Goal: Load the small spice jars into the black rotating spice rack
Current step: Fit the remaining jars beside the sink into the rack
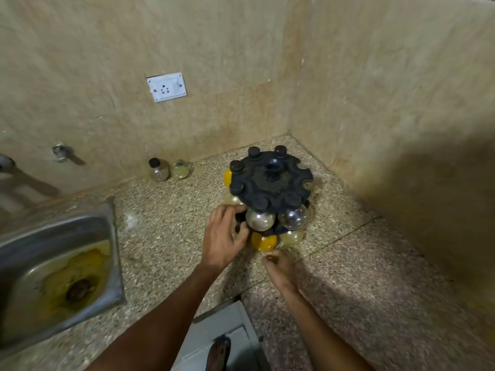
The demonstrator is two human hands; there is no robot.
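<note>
The black rotating spice rack (270,180) stands on the speckled counter near the corner, with several black-capped jars in its top slots and round jars below, one of them yellow (263,242). My left hand (223,236) is curled against the rack's lower left side, fingers around a jar that is mostly hidden. My right hand (278,266) sits just in front of the yellow jar, fingers bent, nothing seen in it. Two loose jars stand by the back wall: one with a black cap (158,170) and one without a cap (181,169).
A steel sink (53,266) with yellow stains is set into the counter at the left, a tap (16,170) above it. A white wall socket (166,87) sits on the back wall. Walls close the corner behind and right of the rack. The counter's front edge is below my arms.
</note>
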